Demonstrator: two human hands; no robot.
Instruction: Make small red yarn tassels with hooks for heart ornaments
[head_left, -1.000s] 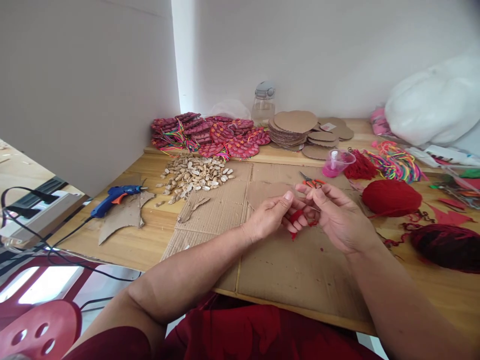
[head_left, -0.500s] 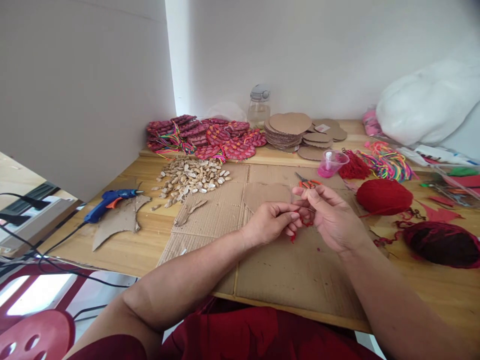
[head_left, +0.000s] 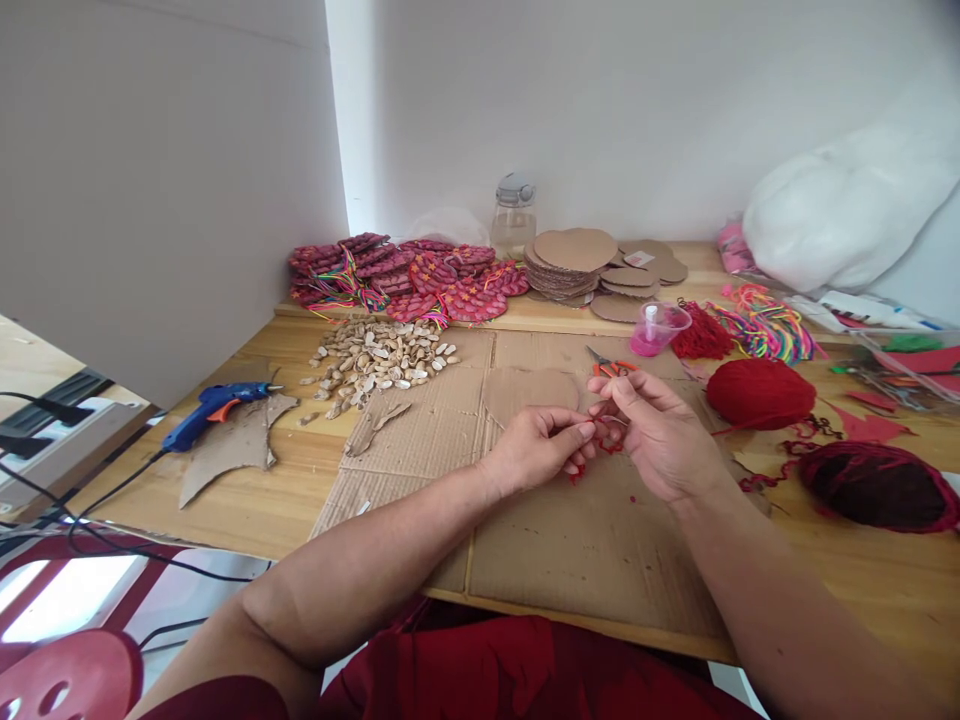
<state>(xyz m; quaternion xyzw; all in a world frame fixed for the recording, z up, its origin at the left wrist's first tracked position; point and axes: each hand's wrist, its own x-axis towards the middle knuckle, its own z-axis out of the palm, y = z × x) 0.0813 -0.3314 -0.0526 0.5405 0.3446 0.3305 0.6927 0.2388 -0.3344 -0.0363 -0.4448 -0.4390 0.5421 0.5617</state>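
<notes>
Landmark: peanut-shell pile (head_left: 386,362). Blue hot-glue gun (head_left: 210,412): left of the pile, lying partly on a cardboard offcut (head_left: 229,458). Power strip (head_left: 79,445): farther left of the pile. Lidded clear bottle (head_left: 514,218): behind and right of the pile. White plastic bag (head_left: 840,210): far right of the pile

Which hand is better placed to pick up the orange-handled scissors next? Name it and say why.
The right hand, likely. Its fingertips are nearest the scissors, while the left hand sits farther off. The left grips red yarn; what the right pinches is too fine to tell.
</notes>
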